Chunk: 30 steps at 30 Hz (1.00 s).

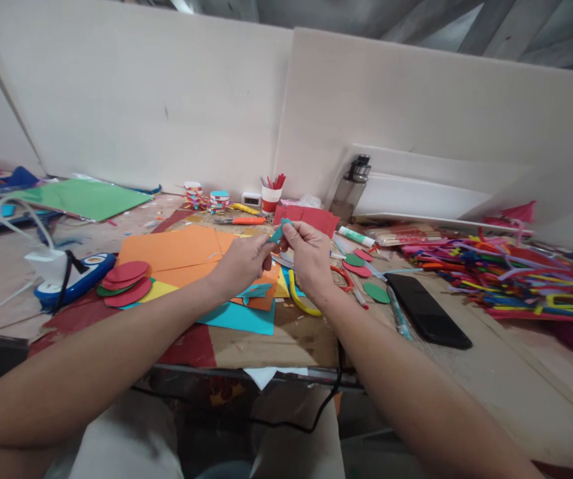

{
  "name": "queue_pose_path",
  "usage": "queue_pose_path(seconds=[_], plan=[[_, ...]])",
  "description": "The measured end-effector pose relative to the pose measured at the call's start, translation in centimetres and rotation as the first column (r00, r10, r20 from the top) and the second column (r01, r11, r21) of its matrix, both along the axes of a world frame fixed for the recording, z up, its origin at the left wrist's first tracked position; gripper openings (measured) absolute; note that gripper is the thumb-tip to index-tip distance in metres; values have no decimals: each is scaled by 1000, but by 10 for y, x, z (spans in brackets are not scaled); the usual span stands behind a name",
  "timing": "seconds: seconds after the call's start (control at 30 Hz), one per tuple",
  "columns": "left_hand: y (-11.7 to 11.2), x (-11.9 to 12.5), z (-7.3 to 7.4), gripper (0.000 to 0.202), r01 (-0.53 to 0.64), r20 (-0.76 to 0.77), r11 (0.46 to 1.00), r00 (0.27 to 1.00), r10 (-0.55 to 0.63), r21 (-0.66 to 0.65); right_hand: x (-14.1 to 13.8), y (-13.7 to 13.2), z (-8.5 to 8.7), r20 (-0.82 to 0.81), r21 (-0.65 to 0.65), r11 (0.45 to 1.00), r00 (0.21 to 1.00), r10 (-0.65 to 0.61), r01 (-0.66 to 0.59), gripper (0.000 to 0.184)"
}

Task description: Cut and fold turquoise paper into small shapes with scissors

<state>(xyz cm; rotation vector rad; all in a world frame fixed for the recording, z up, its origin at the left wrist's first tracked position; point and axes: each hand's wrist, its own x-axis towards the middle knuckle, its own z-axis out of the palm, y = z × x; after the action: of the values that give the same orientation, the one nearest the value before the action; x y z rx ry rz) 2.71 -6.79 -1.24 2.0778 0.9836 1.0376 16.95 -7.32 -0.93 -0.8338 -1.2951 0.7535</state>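
A small teal piece of paper (279, 233) is pinched between both hands above the worktable. My left hand (243, 263) is closed on its lower left side. From the right, the fingertips of my right hand (309, 256) grip the same piece. Beneath the hands lie orange sheets (166, 246), a turquoise sheet (239, 318) and small turquoise cut pieces (256, 291). Yellow-handled scissors (302, 303) rest partly hidden under my right hand. Behind it is a stack of red paper (326, 219).
A black phone (428, 309) and a heap of pipe cleaners (496, 273) lie to the right. A blue power strip (74, 281) with a white plug and red discs (129, 291) lie left. A cup of red sticks (271, 197) and a bottle (350, 189) stand at the back.
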Motion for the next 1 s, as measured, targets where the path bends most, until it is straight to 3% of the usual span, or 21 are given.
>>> queue_pose_path(seconds=[0.1,0.2,0.27,0.43,0.57,0.7,0.87,1.0], plan=[[1,-1,1,27,81,62,984,995,-72,-158,1,4,-5,-73,-14,999,997,33,-34,25],[1,0,3,27,247,207,898,962,-181,-365,2,10,-9,-167,-44,997,985,49,-57,25],[0,2,3,28,298,274,858,942,-194,-417,2,12,-9,-209,-68,996,977,37,-53,25],[-2,4,-2,23,157,177,958,977,-115,-240,2,10,-6,-119,-75,996,991,-59,51,29],[-2,4,-5,31,103,87,983,992,-90,-155,2,8,-7,-21,-21,990,990,-139,138,29],[-2,6,-2,23,156,108,965,985,-136,-209,1,9,-8,-16,-51,987,988,-154,153,29],[-1,9,1,19,259,242,877,955,-171,-405,4,13,-7,-96,-103,984,984,-153,143,30],[2,5,0,21,225,161,872,972,-170,-435,9,15,-4,-106,-111,981,980,-169,157,31]])
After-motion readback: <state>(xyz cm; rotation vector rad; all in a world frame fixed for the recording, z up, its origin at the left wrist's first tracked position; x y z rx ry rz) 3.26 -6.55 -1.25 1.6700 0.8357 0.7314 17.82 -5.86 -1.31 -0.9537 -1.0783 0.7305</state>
